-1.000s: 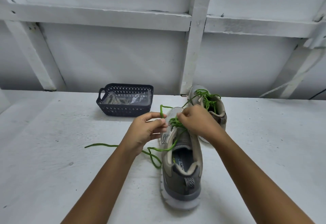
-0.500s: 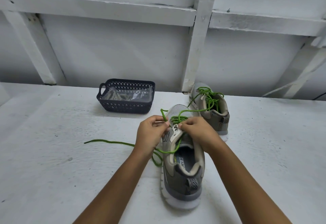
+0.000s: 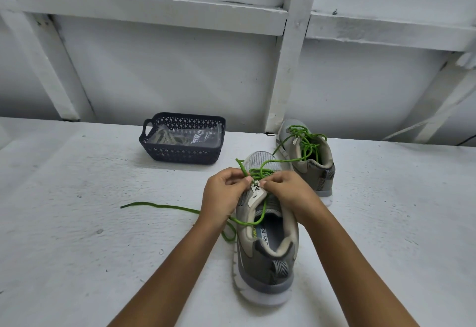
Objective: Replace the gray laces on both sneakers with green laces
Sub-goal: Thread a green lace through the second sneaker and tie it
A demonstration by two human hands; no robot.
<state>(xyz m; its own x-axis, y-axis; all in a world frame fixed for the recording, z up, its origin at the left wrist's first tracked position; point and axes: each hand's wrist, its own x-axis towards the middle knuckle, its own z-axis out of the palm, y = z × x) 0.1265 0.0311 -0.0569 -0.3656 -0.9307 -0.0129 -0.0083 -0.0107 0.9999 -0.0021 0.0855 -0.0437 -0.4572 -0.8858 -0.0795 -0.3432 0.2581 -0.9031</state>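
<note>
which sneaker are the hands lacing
The nearer sneaker, heel toward the camera: the left hand and right hand pinch its green lace above the tongue. The farther sneaker sits untouched.

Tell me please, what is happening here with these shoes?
A person is threading a green lace into the near sneaker. The left hand and right hand both pinch it above the tongue; one loose end trails left across the table. The far sneaker is already laced in green. The dark basket holds what look like gray laces.
</note>
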